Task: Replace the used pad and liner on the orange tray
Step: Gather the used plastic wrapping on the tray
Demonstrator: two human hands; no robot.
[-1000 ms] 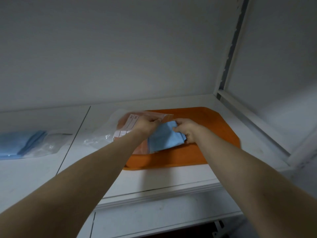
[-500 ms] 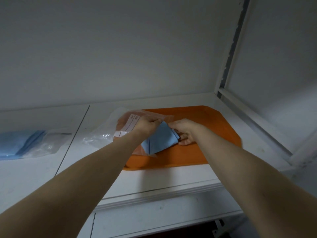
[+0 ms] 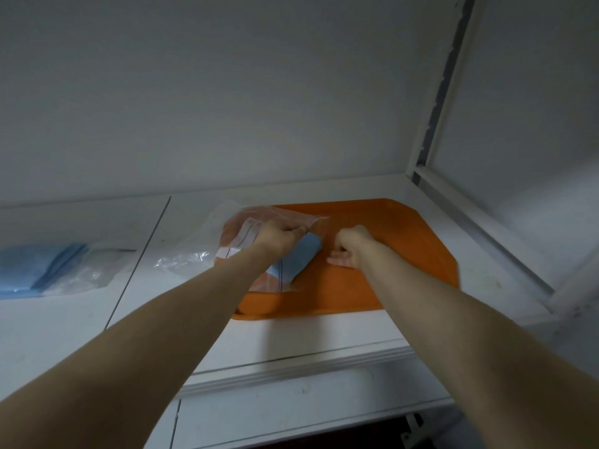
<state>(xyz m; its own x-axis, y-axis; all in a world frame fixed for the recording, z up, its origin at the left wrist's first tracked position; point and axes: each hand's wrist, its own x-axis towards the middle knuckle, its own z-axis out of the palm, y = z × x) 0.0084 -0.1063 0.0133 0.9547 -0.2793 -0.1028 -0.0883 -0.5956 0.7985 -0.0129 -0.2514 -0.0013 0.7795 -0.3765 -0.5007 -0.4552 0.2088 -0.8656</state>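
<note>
My left hand (image 3: 278,236) grips the clear bag (image 3: 249,233) with the folded blue pad (image 3: 301,257) half in it, on the orange tray's (image 3: 405,241) left half. The pad runs from the tray's near-left toward its far middle. My right hand (image 3: 351,246), a loose empty fist at mid-tray, is just beside the pad's far end.

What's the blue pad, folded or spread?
Folded: the pad is a small bunched wedge at the bag the left hand holds, covering little of the tray.

The scene is being lit dimly and evenly, with a grey-blue cast. Soft shadows are being thrown across the near part of the bench (image 3: 308,335), and glints are being caught on the clear bag (image 3: 184,260).
</note>
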